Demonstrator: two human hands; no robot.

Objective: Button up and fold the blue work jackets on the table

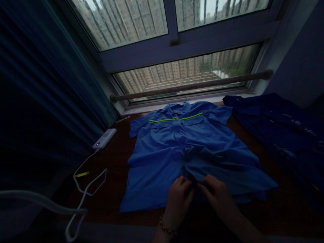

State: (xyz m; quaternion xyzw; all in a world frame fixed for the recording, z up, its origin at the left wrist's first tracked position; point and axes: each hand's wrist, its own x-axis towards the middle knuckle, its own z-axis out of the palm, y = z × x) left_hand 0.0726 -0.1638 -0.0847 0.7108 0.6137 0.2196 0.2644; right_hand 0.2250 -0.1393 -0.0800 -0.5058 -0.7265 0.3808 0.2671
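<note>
A blue short-sleeved work shirt [157,162] with a yellow-green stripe across its chest lies face up, its collar toward the window. At the middle of its lower hem, my left hand [180,194] pinches the front edge of the cloth. My right hand [215,192] is closed on the shirt too, just to the right, with the fingertips of both hands close together. The cloth is drawn into folds above my fingers. What lies exactly between the fingertips is too dark to make out.
Darker blue clothing [283,125] lies on the right of the brown wooden surface [116,162]. On the left are a white power bank [105,138], its white cable [83,195] and a small yellow strip [82,174]. A curtain [63,84] hangs at left; a rail [192,86] crosses the window.
</note>
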